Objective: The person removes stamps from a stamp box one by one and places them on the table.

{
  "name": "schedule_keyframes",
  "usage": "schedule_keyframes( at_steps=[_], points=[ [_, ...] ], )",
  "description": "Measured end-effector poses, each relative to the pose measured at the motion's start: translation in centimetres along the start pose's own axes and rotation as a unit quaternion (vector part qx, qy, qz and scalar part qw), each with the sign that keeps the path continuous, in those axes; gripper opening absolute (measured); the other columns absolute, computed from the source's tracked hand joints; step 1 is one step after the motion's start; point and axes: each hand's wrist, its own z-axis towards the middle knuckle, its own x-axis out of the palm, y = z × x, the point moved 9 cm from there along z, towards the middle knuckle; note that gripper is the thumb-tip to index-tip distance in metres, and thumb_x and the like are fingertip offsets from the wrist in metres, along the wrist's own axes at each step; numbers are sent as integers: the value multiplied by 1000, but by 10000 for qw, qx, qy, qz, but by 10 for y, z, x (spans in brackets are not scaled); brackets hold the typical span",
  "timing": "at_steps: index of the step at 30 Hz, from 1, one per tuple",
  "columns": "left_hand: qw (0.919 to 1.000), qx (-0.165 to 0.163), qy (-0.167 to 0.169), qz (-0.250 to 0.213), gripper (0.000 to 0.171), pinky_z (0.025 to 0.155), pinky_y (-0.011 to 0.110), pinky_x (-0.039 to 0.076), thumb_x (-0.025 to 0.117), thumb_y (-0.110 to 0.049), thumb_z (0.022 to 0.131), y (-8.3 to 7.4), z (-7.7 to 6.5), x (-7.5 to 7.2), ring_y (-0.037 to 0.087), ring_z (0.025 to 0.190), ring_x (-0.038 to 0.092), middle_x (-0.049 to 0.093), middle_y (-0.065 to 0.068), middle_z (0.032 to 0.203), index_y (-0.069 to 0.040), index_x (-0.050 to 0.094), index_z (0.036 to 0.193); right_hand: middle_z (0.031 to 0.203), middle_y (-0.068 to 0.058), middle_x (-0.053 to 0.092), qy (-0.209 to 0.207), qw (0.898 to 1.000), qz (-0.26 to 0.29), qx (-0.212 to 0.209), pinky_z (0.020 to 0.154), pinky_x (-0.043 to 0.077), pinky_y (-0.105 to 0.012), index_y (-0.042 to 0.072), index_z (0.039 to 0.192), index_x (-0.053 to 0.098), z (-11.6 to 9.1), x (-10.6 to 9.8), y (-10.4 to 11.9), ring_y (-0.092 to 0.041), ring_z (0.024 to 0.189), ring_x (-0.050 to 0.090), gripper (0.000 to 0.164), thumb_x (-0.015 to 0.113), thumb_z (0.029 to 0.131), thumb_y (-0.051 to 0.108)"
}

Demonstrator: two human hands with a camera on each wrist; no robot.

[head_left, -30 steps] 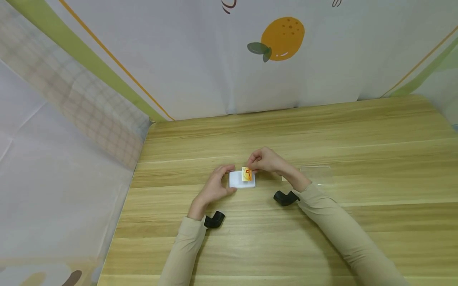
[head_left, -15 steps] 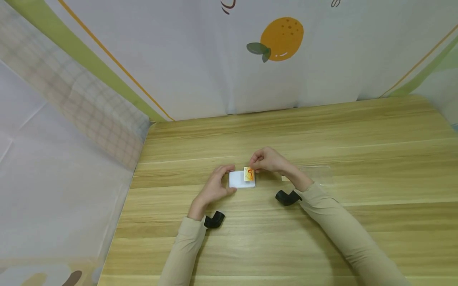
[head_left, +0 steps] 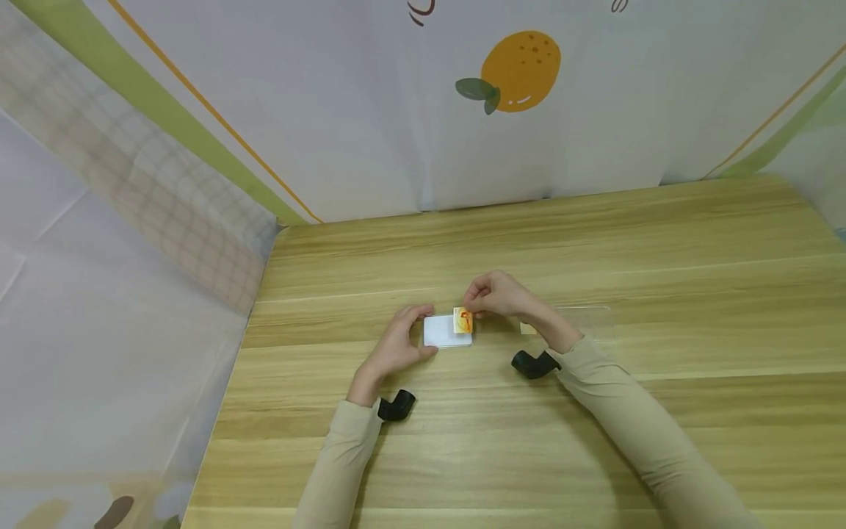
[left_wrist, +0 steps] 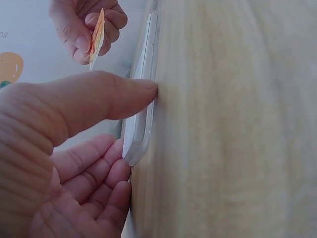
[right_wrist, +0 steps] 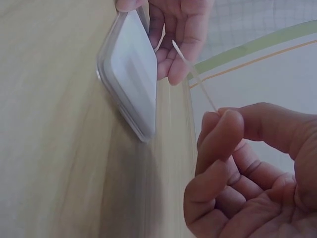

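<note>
The right hand (head_left: 496, 295) pinches the card (head_left: 462, 321) at its far right corner, between thumb and forefinger; its other fingers (right_wrist: 208, 191) are curled in. The card, yellow with orange-red marks, hangs from those fingertips over the right end of the white box (head_left: 441, 333). In both wrist views it is raised clear of the box, seen nearly edge-on.

The left hand (head_left: 393, 342) grips the left end of the box, its thumb (left_wrist: 114, 96) on the near edge and its other fingers at the far edge. The box lies flat on the bench (head_left: 727, 294), between the two hands.

To the right, a clear sheet (head_left: 588, 323) lies on the bench beyond the right wrist, with a pale slip (head_left: 527, 329) partly hidden by that wrist.
</note>
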Motion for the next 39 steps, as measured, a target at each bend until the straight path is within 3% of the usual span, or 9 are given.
schedule_keyframes(
  at_steps=[13,39],
  points=[
    [9999,-1,-11,104,66,105,41,35,78,4,70,3,1,1,28,118,47,53,14,126,3,49,129,72,-4,62,-110,9997,-44,205,64,52,-26,-3,85,64,-5,-5,-3,-13,64,57,5,63,84,2],
    [9999,-7,7,100,65,104,40,36,77,3,71,3,0,0,29,117,47,53,14,126,4,49,129,73,-5,63,-61,9998,40,158,63,52,-24,-5,87,63,-8,-11,-6,-13,64,57,7,63,84,1]
  ],
)
